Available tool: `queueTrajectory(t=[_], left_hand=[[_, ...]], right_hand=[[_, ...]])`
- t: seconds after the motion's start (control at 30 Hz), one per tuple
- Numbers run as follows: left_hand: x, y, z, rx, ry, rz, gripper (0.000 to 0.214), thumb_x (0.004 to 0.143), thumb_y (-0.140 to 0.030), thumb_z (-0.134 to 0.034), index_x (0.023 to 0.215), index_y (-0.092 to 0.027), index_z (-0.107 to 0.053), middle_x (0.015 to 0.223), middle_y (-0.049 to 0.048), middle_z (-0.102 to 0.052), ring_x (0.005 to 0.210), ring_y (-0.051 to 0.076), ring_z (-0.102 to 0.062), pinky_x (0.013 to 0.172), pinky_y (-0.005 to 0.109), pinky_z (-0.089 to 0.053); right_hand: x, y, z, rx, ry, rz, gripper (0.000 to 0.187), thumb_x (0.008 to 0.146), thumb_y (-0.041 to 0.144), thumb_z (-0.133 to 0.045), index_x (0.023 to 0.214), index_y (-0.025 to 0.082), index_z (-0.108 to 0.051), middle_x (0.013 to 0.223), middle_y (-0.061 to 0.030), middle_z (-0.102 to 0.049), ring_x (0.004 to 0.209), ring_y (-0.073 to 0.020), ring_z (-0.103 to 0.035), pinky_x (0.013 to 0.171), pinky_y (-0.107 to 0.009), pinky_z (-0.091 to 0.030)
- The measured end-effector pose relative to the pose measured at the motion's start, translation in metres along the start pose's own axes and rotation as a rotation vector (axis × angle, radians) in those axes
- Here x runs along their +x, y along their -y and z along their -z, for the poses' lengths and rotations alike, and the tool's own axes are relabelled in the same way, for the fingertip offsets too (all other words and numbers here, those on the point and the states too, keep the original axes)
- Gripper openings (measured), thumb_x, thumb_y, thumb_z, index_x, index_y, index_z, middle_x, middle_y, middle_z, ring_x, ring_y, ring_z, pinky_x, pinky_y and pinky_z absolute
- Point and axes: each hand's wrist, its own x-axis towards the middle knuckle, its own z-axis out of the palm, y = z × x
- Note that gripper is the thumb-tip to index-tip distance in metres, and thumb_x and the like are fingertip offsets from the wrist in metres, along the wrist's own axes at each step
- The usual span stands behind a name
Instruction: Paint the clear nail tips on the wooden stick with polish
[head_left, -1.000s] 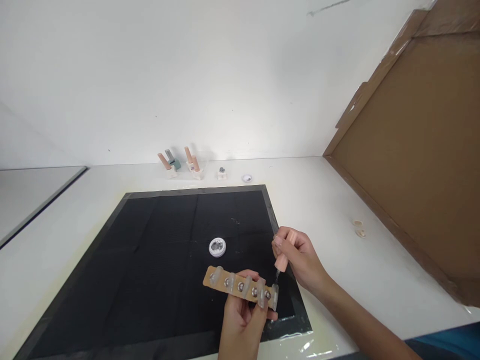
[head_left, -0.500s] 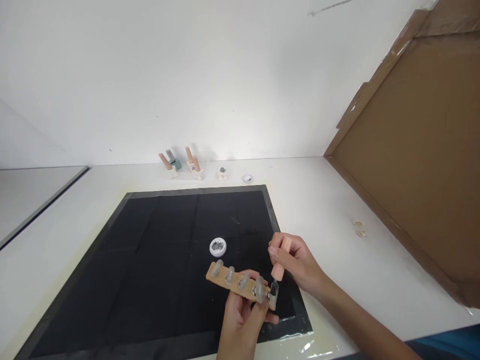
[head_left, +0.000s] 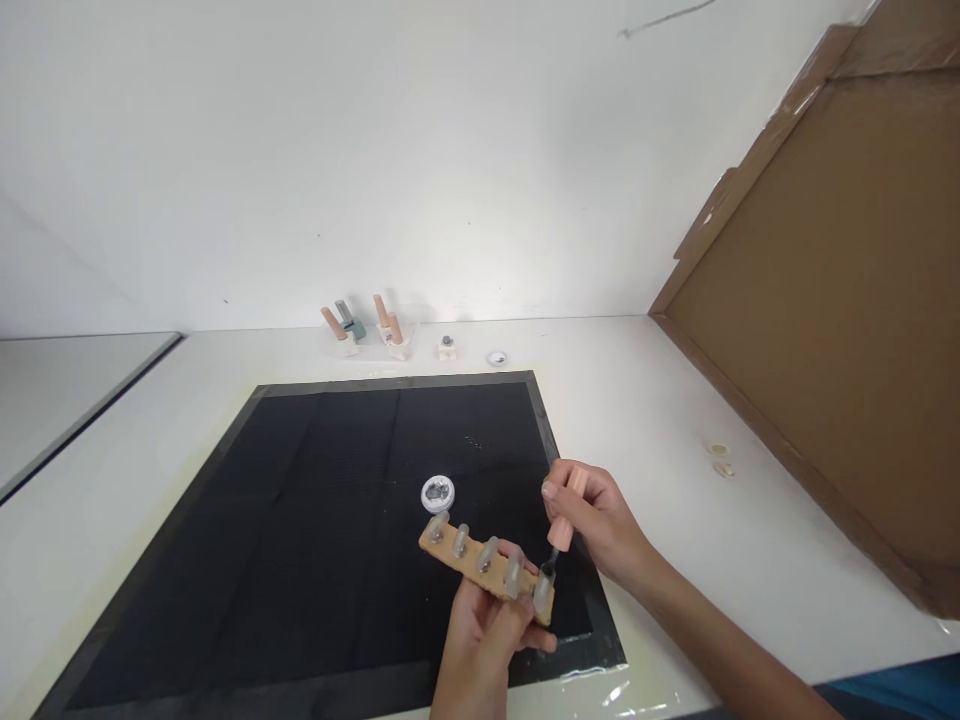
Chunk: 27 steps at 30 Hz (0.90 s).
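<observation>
My left hand [head_left: 487, 635] is closed round a tan strip [head_left: 472, 563] that carries a row of several translucent false nails [head_left: 487, 553]. The strip is tilted, its right end lower. My right hand [head_left: 596, 515] grips a nail polish brush [head_left: 568, 515] by its peach cap. The bristle end meets the top of the rightmost false nail [head_left: 544, 590]. Just beyond the strip, a small round white pot [head_left: 438, 494] with silvery stuff in it sits on the black mat [head_left: 337, 540].
Several nail polish bottles [head_left: 394, 340] with peach or grey-green caps stand by the wall. Near them are an uncapped bottle [head_left: 447, 348] and a white lid [head_left: 496, 358]. Two small rings [head_left: 721, 468] lie at right, before a cardboard panel [head_left: 825, 330].
The brush has shifted slightly up, its tip now at the far end of the rightmost nail. The strip has turned a little in my left hand.
</observation>
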Motion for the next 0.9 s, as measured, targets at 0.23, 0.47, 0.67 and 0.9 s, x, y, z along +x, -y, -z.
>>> queueTrajectory(t=[0.23,0.47,0.67,0.9], left_hand=[[0.0,-0.001,0.0,0.006,-0.009,0.008,0.037,0.051,-0.026,-0.082,0.08,-0.016,-0.061,0.074,0.0018,-0.059,0.058,0.011,-0.053,0.04,0.019,-0.049],[0.001,0.0,0.002,0.002,0.0,-0.002,0.039,0.05,-0.027,-0.083,0.08,-0.016,-0.062,0.072,0.001,-0.059,0.057,0.01,-0.052,0.039,0.018,-0.048],[0.003,0.005,0.005,-0.022,-0.074,-0.031,0.044,0.05,-0.027,-0.084,0.086,-0.016,-0.062,0.076,0.0023,-0.063,0.062,0.013,-0.059,0.042,0.018,-0.049],[0.007,0.006,0.005,-0.065,-0.131,-0.099,0.047,0.052,-0.026,-0.084,0.092,-0.017,-0.06,0.084,0.0041,-0.067,0.069,0.015,-0.063,0.046,0.018,-0.053]], right_hand=[[0.0,-0.003,0.001,-0.003,-0.036,-0.013,0.037,0.083,0.036,-0.061,0.054,0.018,-0.047,0.046,0.0041,-0.051,0.047,-0.0088,-0.038,0.047,-0.024,-0.029],[0.003,0.0,-0.002,0.041,-0.099,-0.054,0.04,0.078,0.038,-0.065,0.05,0.018,-0.044,0.045,0.0055,-0.044,0.045,-0.0081,-0.034,0.045,-0.023,-0.026],[0.004,0.006,-0.003,0.26,-0.104,-0.185,0.036,0.075,0.043,-0.068,0.059,0.017,-0.048,0.05,0.0076,-0.037,0.042,-0.0058,-0.029,0.043,-0.021,-0.022],[0.004,0.009,-0.004,0.366,-0.038,-0.175,0.026,0.08,0.041,-0.063,0.07,0.018,-0.054,0.051,0.0071,-0.036,0.045,-0.007,-0.028,0.042,-0.019,-0.026]])
